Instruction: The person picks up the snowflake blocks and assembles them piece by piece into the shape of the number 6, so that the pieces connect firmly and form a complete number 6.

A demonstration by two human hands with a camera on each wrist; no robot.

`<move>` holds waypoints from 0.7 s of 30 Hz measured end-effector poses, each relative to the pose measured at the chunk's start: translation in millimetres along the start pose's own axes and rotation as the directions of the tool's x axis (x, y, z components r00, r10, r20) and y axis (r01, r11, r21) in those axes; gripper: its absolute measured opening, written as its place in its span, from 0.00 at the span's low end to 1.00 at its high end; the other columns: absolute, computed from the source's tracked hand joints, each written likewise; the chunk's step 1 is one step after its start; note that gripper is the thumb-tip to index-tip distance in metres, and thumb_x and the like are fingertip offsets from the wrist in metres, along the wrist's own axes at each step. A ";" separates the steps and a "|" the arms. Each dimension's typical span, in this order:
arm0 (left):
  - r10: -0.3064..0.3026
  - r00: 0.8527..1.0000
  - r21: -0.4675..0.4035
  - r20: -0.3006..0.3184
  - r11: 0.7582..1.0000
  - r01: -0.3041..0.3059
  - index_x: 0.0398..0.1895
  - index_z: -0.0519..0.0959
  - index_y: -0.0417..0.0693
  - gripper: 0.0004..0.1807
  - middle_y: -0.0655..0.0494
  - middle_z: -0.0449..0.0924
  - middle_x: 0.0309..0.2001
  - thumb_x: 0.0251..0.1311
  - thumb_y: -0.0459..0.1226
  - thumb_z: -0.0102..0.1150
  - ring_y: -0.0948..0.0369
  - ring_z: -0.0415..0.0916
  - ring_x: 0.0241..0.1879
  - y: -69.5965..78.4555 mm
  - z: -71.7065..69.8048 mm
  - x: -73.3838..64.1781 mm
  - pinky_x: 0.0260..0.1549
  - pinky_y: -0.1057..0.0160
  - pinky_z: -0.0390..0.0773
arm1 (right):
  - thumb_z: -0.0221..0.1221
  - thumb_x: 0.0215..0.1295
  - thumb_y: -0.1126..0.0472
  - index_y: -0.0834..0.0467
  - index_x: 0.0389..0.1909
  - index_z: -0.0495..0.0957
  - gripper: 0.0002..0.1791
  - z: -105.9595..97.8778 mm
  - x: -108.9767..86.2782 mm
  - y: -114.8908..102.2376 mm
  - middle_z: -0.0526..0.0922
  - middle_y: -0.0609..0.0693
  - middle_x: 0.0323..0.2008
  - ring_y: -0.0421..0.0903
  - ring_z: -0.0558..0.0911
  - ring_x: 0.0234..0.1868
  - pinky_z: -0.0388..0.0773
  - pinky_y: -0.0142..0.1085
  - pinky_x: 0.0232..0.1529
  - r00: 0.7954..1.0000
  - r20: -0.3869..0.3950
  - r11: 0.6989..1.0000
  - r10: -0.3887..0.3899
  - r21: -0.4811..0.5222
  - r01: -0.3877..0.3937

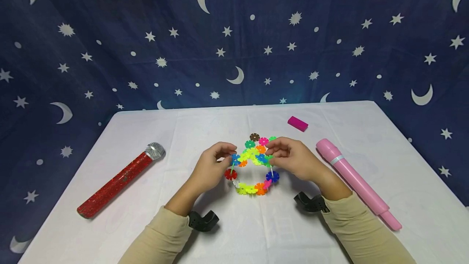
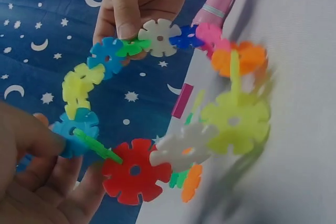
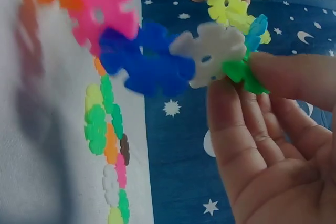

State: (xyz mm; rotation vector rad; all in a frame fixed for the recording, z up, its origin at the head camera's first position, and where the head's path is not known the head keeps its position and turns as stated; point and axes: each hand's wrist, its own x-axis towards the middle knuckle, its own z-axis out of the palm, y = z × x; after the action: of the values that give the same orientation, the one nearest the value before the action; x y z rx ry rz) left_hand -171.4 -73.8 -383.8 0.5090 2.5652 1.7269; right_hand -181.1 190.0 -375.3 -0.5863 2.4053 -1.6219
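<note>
A ring of colourful slotted flower-shaped discs [image 1: 250,190], joined edge to edge, is held up above the white table between both hands. My left hand [image 1: 210,168] pinches a blue disc [image 2: 76,129] on the ring's left side; a green disc and a red disc [image 2: 135,170] follow it. On the other side my right hand [image 1: 294,158] pinches a green disc [image 3: 244,78] between thumb and fingers, beside a whitish disc [image 3: 210,53] and a dark blue disc [image 3: 149,61]. Yellow discs [image 2: 79,85] span the stretch between the two hands.
Several loose discs [image 1: 254,137] lie on the table [image 1: 205,125] just behind the ring. A red microphone [image 1: 119,182] with a silver head is at the left, a pink microphone-shaped tube [image 1: 355,178] at the right. A small magenta block [image 1: 298,124] lies toward the back.
</note>
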 end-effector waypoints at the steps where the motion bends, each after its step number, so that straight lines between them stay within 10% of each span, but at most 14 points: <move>1: 0.005 1.000 -0.010 0.001 1.000 -0.005 0.50 0.80 0.41 0.12 0.50 0.83 0.45 0.65 0.25 0.56 0.56 0.78 0.47 0.2 -0.4 -0.1 0.51 0.51 0.78 | 0.64 0.63 0.72 0.73 0.54 0.74 0.19 0.6 -0.3 -0.6 0.83 0.58 0.44 0.50 0.83 0.41 0.81 0.30 0.44 1.000 -0.017 1.000 -0.013 0.005 0.013; 10: 0.011 0.987 0.027 0.158 1.000 -0.015 0.66 0.74 0.51 0.25 0.56 0.76 0.62 0.66 0.43 0.64 0.55 0.72 0.61 4.4 8.5 -5.6 0.59 0.47 0.72 | 0.65 0.61 0.73 0.68 0.46 0.78 0.13 13.3 -3.8 -9.4 0.82 0.53 0.36 0.49 0.82 0.37 0.81 0.32 0.42 0.989 -0.099 0.994 -0.106 0.005 0.107; 21: 0.074 0.996 -0.024 0.059 0.997 -0.073 0.40 0.84 0.46 0.06 0.58 0.82 0.41 0.65 0.38 0.64 0.59 0.76 0.41 3.8 5.5 -7.3 0.44 0.56 0.78 | 0.66 0.62 0.70 0.68 0.46 0.80 0.12 5.8 -0.8 -3.4 0.84 0.59 0.40 0.49 0.82 0.41 0.79 0.35 0.46 0.975 -0.188 0.990 -0.118 -0.097 0.101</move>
State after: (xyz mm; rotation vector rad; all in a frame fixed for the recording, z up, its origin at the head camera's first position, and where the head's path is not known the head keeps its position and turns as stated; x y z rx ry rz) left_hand -162.5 -69.6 -383.8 0.6516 2.5145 1.7320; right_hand -177.6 184.3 -374.4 -0.6121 2.6379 -1.6977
